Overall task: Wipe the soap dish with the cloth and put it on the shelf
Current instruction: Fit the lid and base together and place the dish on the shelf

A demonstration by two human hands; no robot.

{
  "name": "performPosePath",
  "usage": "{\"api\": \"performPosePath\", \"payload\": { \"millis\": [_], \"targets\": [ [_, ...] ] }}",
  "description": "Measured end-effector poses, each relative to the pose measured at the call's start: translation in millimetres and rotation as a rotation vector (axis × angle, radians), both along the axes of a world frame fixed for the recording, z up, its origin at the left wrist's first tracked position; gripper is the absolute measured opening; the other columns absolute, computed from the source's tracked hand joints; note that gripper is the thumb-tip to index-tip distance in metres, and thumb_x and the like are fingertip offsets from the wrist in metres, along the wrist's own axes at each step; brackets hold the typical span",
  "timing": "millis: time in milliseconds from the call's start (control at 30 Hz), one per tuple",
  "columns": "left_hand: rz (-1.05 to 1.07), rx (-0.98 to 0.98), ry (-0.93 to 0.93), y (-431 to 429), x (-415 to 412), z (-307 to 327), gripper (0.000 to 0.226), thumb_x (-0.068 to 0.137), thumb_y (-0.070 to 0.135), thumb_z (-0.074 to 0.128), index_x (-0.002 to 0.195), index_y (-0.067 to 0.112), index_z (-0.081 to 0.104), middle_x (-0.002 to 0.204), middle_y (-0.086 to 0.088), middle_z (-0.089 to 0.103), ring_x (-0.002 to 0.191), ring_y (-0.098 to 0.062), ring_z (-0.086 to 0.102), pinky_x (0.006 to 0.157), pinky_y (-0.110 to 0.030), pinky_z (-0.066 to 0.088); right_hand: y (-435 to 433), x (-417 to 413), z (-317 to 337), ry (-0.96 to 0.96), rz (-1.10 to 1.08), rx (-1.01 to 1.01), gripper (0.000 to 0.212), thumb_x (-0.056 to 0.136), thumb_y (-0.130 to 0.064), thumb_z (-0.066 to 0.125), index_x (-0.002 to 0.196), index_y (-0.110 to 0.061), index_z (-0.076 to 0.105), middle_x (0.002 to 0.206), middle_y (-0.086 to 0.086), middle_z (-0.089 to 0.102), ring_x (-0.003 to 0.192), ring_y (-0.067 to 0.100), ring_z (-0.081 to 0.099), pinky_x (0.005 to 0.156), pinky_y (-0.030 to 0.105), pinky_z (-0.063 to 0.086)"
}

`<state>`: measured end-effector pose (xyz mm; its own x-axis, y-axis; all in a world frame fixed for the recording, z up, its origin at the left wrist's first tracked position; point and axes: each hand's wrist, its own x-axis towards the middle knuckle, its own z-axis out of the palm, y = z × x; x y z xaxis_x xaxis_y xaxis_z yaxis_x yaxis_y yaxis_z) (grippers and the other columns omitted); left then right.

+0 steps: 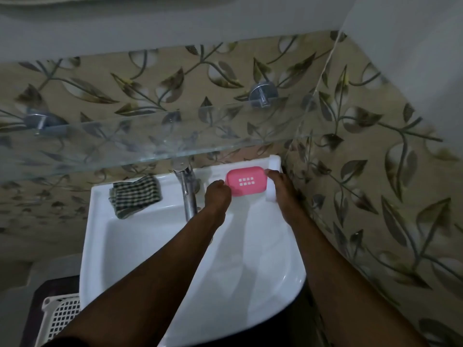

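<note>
A pink soap dish (246, 181) with a grid of small drain holes rests on the back right rim of the white sink (140, 221). My left hand (217, 196) grips its left end and my right hand (280, 189) touches its right end. A green and white checked cloth (135, 195) lies folded on the sink's back left rim, apart from both hands. The glass shelf (150, 144) runs across the wall above the sink with nothing on it.
A chrome tap (188, 191) stands between the cloth and the dish. Two round metal brackets (263, 93) hold the shelf to the leaf-patterned tiles. A tiled side wall (375, 184) is close on the right. A white perforated basket (62, 316) sits low left.
</note>
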<state>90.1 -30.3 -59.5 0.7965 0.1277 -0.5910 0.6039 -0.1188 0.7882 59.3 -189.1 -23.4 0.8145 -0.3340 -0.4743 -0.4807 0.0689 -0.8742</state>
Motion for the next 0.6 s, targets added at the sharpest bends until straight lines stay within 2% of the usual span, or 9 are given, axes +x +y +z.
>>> {"api": "performPosePath", "payload": {
  "millis": [33,100,167,233,300,400,467,533,600],
  "targets": [
    [-0.014,0.009,0.004,-1,2,-2,0.02,0.085,0.009,0.041,0.083,0.014,0.06,0.094,-0.006,0.059,0.106,-0.036,0.06,0.092,-0.045,0.05,1,2,-1,-0.004,-0.008,0.015,0.027,0.09,-0.035,0.061,0.109,-0.016,0.061,0.088,-0.001,0.059,0.077,0.014,0.055,0.068,0.029,0.043],
    [-0.026,0.028,-0.004,-4,4,1,0.021,0.089,0.007,0.042,0.078,0.013,0.059,0.089,-0.008,0.06,0.104,-0.037,0.062,0.092,-0.05,0.052,3,3,0,-0.005,-0.011,0.037,0.037,0.087,-0.04,0.063,0.114,-0.016,0.061,0.092,0.0,0.061,0.08,0.016,0.057,0.066,0.029,0.044],
    [-0.044,0.033,-0.035,-6,1,8,0.023,0.092,0.004,0.041,0.088,0.012,0.062,0.099,-0.009,0.064,0.106,-0.035,0.062,0.095,-0.051,0.051,5,1,4,0.006,-0.015,0.052,0.052,0.075,-0.049,0.064,0.115,-0.015,0.06,0.097,0.003,0.061,0.081,0.017,0.057,0.065,0.029,0.044],
    [-0.073,0.036,-0.08,-6,-5,17,0.028,0.095,0.002,0.041,0.106,0.012,0.065,0.113,-0.009,0.065,0.109,-0.03,0.061,0.099,-0.048,0.05,6,-3,9,-0.001,-0.034,0.052,0.058,0.067,-0.054,0.061,0.111,-0.018,0.061,0.097,0.003,0.061,0.081,0.017,0.057,0.065,0.029,0.044],
    [-0.11,0.071,-0.168,-2,-16,26,0.033,0.096,0.005,0.046,0.124,0.009,0.062,0.121,-0.008,0.065,0.112,-0.026,0.061,0.099,-0.045,0.051,7,-10,14,-0.018,-0.055,0.06,0.047,0.068,-0.055,0.062,0.103,-0.024,0.061,0.095,0.002,0.061,0.081,0.017,0.057,0.07,0.032,0.046],
    [-0.158,0.253,-0.389,10,-42,41,0.037,0.094,0.022,0.058,0.131,0.016,0.059,0.124,-0.006,0.058,0.112,-0.024,0.059,0.094,-0.043,0.053,12,-24,27,-0.072,-0.097,0.102,0.023,0.074,-0.048,0.068,0.086,-0.03,0.06,0.092,0.0,0.061,0.083,0.018,0.058,0.079,0.037,0.047],
    [-0.155,0.318,-0.534,20,-63,54,0.041,0.093,0.025,0.064,0.132,0.015,0.057,0.123,-0.003,0.051,0.113,-0.02,0.055,0.091,-0.036,0.052,18,-35,40,-0.094,-0.11,0.159,0.024,0.068,-0.049,0.07,0.083,-0.031,0.067,0.094,0.002,0.064,0.085,0.021,0.06,0.081,0.04,0.048],
    [-0.181,0.351,-0.665,33,-85,69,0.045,0.091,0.025,0.068,0.133,0.016,0.055,0.12,0.003,0.046,0.111,-0.013,0.053,0.084,-0.021,0.052,24,-50,51,-0.096,-0.089,0.245,0.027,0.065,-0.051,0.071,0.085,-0.032,0.074,0.097,0.006,0.068,0.092,0.028,0.062,0.085,0.043,0.048],
    [-0.184,0.353,-0.777,48,-103,79,0.048,0.086,0.026,0.072,0.131,0.02,0.054,0.121,0.007,0.044,0.11,-0.008,0.053,0.081,-0.011,0.048,32,-69,59,-0.095,-0.044,0.359,0.041,0.068,-0.052,0.074,0.102,-0.029,0.073,0.114,0.015,0.067,0.105,0.036,0.061,0.098,0.051,0.046]
  ]
}}
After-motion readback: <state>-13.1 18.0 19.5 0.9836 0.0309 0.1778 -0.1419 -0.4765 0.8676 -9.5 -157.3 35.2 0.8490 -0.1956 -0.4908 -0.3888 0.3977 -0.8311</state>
